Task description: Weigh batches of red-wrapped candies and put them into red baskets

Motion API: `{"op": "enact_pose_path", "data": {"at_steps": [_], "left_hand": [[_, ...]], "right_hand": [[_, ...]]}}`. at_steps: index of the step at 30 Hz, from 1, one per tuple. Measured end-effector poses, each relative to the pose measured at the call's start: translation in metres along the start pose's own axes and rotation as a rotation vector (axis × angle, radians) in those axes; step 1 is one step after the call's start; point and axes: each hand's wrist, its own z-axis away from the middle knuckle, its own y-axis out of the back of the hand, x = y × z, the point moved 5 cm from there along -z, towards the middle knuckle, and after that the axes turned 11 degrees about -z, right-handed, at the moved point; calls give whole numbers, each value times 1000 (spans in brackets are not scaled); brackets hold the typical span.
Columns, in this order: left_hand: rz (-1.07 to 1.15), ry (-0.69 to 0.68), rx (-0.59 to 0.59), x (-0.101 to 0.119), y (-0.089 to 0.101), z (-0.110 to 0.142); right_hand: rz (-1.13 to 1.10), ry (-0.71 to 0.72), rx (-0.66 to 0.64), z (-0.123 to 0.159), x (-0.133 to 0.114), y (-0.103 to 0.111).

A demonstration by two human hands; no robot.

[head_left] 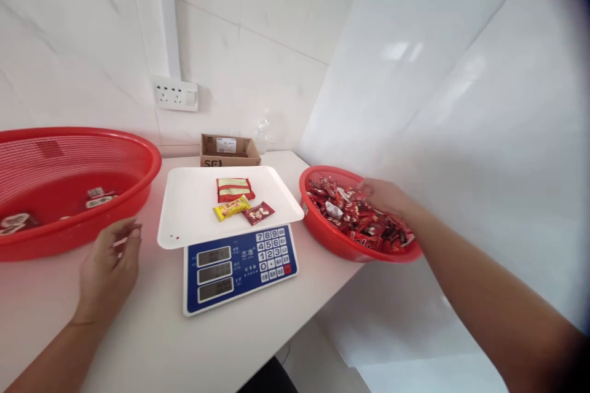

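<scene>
My left hand point(109, 267) is beside the left red basket, above the white table. Its fingers are loosely bent, with a gap between thumb and fingertips and nothing held. My right hand point(385, 195) reaches into the right red basket point(318, 239), its fingertips at a heap of wrapped candies point(353, 212), mostly red. Whether those fingers grip a candy cannot be made out. Between the hands stands a blue and white digital scale point(242, 264). On its white tray point(184, 209) lie a red and cream packet point(234, 188), a yellow packet point(232, 207) and a dark red packet point(259, 213).
A large red basket point(110, 224) on the left holds a few packets point(99, 198). Behind the scale are an open cardboard box point(230, 150) and a clear plastic bottle point(262, 135). A wall socket point(176, 95) is above. The white table's edge point(299, 334) runs diagonally in front.
</scene>
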Motion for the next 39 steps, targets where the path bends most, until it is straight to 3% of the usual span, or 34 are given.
{"op": "enact_pose_path", "data": {"at_steps": [5, 12, 14, 16, 19, 22, 25, 27, 31, 39], "left_hand": [[-4, 77, -37, 17, 6, 3], [44, 90, -28, 11, 5, 4], [53, 88, -16, 9, 4, 3], [69, 78, -6, 8, 4, 3], [93, 72, -11, 8, 3, 3], [107, 81, -25, 9, 2, 5], [113, 75, -30, 11, 1, 6], [117, 56, -26, 11, 0, 6], [115, 38, -10, 10, -1, 6], [82, 78, -29, 13, 0, 7]], "right_hand": [[-169, 101, 199, 13, -42, 16], [-384, 530, 181, 45, -154, -26], [-400, 656, 154, 59, -176, -34], [-408, 721, 165, 73, -183, -36], [-390, 640, 235, 86, -163, -32], [-348, 415, 260, 89, -118, -32], [-256, 153, 210, 90, -72, -45], [-199, 58, 152, 92, -53, -57], [-83, 23, 155, 98, -45, -71], [6, 0, 158, 100, -49, -72]]}}
